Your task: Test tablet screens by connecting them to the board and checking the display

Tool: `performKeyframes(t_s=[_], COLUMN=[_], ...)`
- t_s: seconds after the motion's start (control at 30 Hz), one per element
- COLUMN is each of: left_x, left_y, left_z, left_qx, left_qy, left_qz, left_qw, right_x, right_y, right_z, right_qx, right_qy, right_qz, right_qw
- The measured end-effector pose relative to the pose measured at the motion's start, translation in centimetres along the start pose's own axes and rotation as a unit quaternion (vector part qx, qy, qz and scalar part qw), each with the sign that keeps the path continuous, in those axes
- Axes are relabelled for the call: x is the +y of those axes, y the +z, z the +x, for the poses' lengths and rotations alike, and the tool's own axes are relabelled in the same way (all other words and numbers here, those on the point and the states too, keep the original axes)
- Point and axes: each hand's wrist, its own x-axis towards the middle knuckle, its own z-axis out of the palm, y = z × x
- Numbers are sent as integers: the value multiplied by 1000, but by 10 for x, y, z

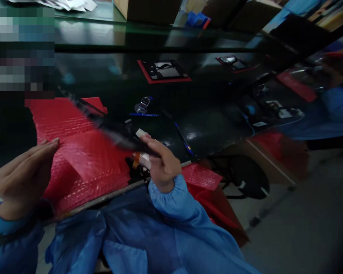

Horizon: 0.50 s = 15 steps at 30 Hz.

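The right hand pinched the near end of a thin, dark, rigid panel, which slanted above the dimpled red bubble-wrap sheet on the glossy dark table. The left hand, flat with fingers pressed together, lay against the sheet's left side. Risk: a single-end grip could let the panel slip or flex, straining its orange ribbon tail.

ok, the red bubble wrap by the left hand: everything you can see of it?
The bubble wrap is a red bubbled plastic sheet, flat at the near edge of the table, one flap folded across it at a slant. The left hand rests open on its left side. A dark, blurred panel in the right hand slants over it; contact unclear.
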Motion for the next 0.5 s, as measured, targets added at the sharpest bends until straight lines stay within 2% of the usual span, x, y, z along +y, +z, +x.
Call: performKeyframes(t_s=[0.07,0.13,0.2,0.27,0.33,0.4,0.5], left_x=[-10,-23,-38,-52,-58,-53,-27], left_y=[-4,-7,-9,-10,-12,-13,-13], left_z=[-4,-6,-6,-5,-2,3,14], left_qx=[-38,-106,-174,-223,-250,-243,-207], left_qy=[-6,-41,-11,33,37,-2,-91], left_qz=[17,-4,-40,-86,-119,-123,-101], left_qw=[999,994,984,970,960,962,969], right_x=[3,9,18,28,39,45,36], right_y=[-1,-1,-1,-4,-9,-14,-12], right_z=[3,8,14,16,14,9,3], right_qx=[130,249,305,309,298,266,197], right_qy=[99,171,237,297,327,322,348], right_qz=[-86,-171,-192,-146,-59,15,99], right_qw=[983,938,902,891,895,908,911])
